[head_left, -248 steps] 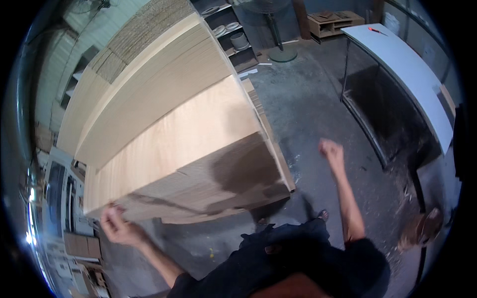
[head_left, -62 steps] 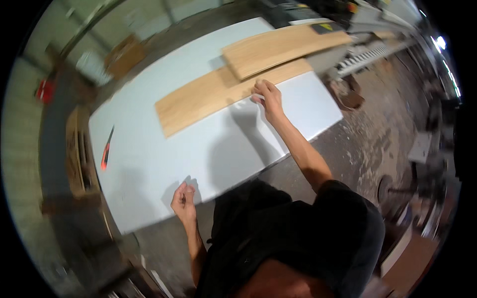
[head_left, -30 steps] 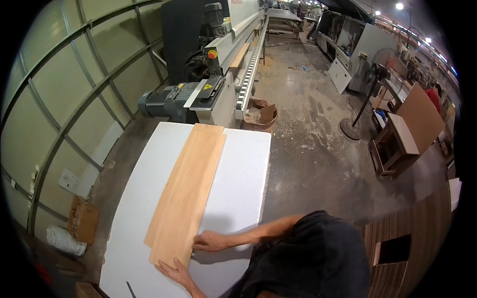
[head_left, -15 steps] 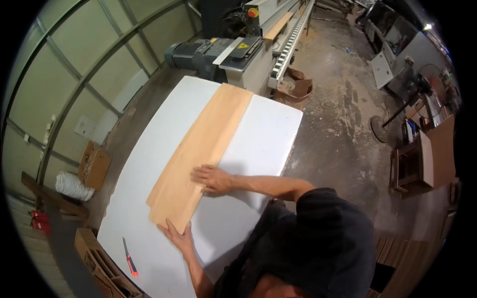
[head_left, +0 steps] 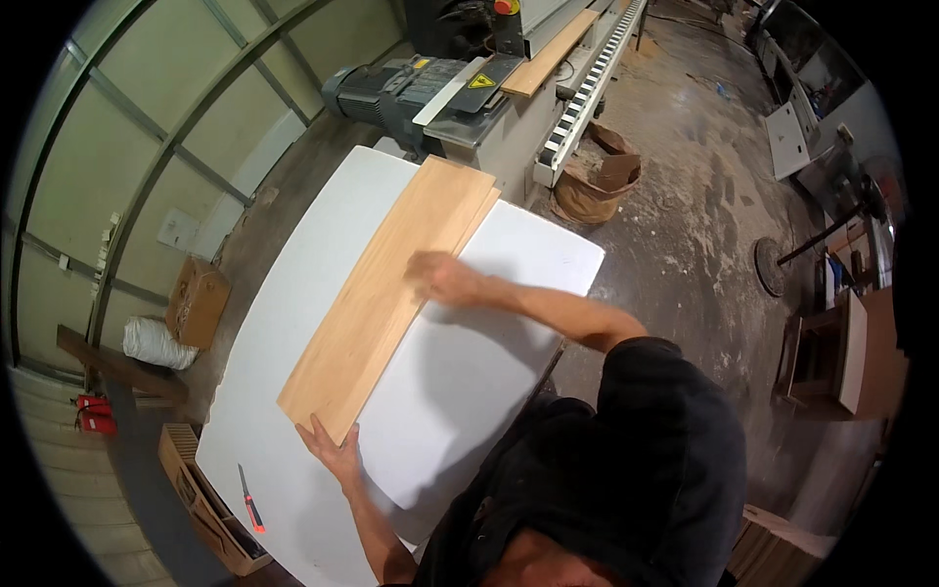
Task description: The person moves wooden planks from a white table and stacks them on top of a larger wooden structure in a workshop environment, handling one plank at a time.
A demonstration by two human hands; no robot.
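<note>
A long pale wooden plank (head_left: 367, 308) lies slantwise on a white board-topped table. Along its right side a thin strip of another plank (head_left: 486, 210) shows underneath. My left hand (head_left: 335, 452) grips the near end of the upper plank, fingers on the end edge and thumb by the right corner. Over the right edge, about midway along, is my right hand (head_left: 448, 281); its fingers are smeared by motion, so whether they touch the wood is unclear. A red and black utility knife (head_left: 251, 504) with its blade out rests left of my left hand.
Beyond the white table (head_left: 528, 245) stands a machine with a grey motor (head_left: 367, 96) and a roller track (head_left: 592, 93). A brown sack (head_left: 592, 186) sits by the table's far right corner. Cardboard boxes (head_left: 196, 303) and a white bundle (head_left: 156, 342) are at the left.
The upper plank has shifted left over the lower one, whose strip now shows on the right instead of the near left. My right hand has moved farther along the edge. The view has shifted slightly.
</note>
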